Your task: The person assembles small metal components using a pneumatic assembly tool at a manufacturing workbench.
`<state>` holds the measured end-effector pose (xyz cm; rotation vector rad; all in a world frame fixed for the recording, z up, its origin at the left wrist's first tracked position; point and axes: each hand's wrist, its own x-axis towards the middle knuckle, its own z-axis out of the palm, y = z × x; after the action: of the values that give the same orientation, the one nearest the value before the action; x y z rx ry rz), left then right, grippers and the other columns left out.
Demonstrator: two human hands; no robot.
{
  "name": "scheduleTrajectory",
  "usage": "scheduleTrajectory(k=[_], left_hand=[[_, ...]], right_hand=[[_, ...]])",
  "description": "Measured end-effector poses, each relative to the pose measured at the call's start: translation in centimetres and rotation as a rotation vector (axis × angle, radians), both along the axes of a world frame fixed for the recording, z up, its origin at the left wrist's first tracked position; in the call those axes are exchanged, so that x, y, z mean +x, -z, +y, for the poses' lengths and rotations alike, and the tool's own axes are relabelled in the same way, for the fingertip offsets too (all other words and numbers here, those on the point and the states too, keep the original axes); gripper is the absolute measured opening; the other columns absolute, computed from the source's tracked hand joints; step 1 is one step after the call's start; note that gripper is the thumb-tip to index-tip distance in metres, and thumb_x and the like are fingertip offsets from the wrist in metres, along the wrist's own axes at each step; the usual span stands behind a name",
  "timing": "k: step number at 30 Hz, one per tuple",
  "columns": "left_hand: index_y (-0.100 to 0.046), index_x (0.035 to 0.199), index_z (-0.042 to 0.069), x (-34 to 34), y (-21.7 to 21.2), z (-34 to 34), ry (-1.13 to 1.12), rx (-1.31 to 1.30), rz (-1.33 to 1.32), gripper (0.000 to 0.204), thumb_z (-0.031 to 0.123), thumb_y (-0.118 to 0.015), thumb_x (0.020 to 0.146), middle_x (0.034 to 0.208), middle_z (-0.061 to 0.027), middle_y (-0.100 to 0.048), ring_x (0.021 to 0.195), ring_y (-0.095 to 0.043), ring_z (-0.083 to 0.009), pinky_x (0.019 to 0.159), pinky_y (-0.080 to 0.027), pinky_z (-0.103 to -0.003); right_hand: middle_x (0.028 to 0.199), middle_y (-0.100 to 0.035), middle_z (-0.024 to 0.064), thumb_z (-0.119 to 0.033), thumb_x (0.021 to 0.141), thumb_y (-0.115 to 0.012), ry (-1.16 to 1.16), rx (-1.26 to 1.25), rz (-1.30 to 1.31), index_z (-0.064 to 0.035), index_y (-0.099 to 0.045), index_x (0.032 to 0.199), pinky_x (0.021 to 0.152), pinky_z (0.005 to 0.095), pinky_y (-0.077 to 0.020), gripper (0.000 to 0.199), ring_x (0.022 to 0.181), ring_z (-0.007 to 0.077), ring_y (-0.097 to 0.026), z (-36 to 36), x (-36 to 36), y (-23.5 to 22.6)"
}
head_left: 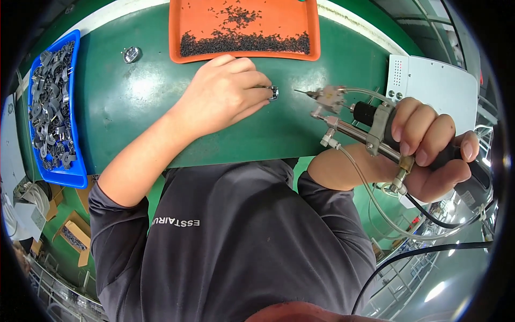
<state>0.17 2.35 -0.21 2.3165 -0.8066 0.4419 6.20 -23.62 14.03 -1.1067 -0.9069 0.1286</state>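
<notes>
My left hand (pixel 228 94) is closed over the green tabletop, its fingertips pinching a small shiny metallic part (pixel 274 93). Most of that part is hidden by the fingers. My right hand (pixel 429 139) is wrapped round a hand-held power screwdriver (pixel 365 114) with a black body, metal clamp and tubes. Its thin tip (pixel 300 91) points left toward the part, a short gap away. The screwdriver's head is slightly blurred.
An orange tray (pixel 244 57) with many tiny black pieces lies at the far side. At the left is a blue bin (pixel 80 134) of black curved parts. Another shiny part (pixel 131 54) lies on the green table (pixel 129 107). A white box (pixel 434 80) stands right; a hose (pixel 370 198) loops below the screwdriver.
</notes>
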Motion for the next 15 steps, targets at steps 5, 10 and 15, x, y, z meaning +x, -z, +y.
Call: scheduleTrajectory(k=[5,10,15], left_hand=[[-0.078,0.09,0.014,-0.2,0.0,-0.2,-0.019,0.006,-0.013,0.012,0.02,-0.078,0.08,0.099,0.0055,-0.072,0.093,-0.063,-0.0142,0.079,-0.048,-0.032],[-0.077,0.096,0.009,-0.2,-0.2,-0.1,0.018,-0.012,0.038,0.02,0.015,-0.082,0.078,0.105,0.0014,-0.075,0.094,-0.065,-0.0199,0.078,-0.05,-0.036],[-0.076,0.09,0.011,-0.2,0.3,-0.2,-0.01,-0.005,-0.004,0.013,0.019,-0.078,0.08,0.101,0.0053,-0.072,0.093,-0.063,-0.0151,0.079,-0.048,-0.032]], right_hand=[[0.076,-0.052,-0.0017,-0.045,0.108,-0.052,-0.041,0.049,0.023,-0.0135,-0.061,0.129,0.066,0.0331,-0.04,0.038,0.066,0.0133,-0.051,0.2,-0.1,0.4],[0.076,-0.054,-0.0027,-0.045,0.106,-0.059,-0.129,0.04,0.007,-0.0158,-0.06,0.128,0.062,0.0297,-0.0432,0.037,0.062,0.0116,-0.051,1.7,-0.3,1.0],[0.076,-0.055,-0.0026,-0.046,0.105,-0.061,-0.178,-0.011,-0.009,-0.0184,-0.058,0.131,0.062,0.0293,-0.0467,0.038,0.062,0.0114,-0.053,2.3,0.0,1.5]])
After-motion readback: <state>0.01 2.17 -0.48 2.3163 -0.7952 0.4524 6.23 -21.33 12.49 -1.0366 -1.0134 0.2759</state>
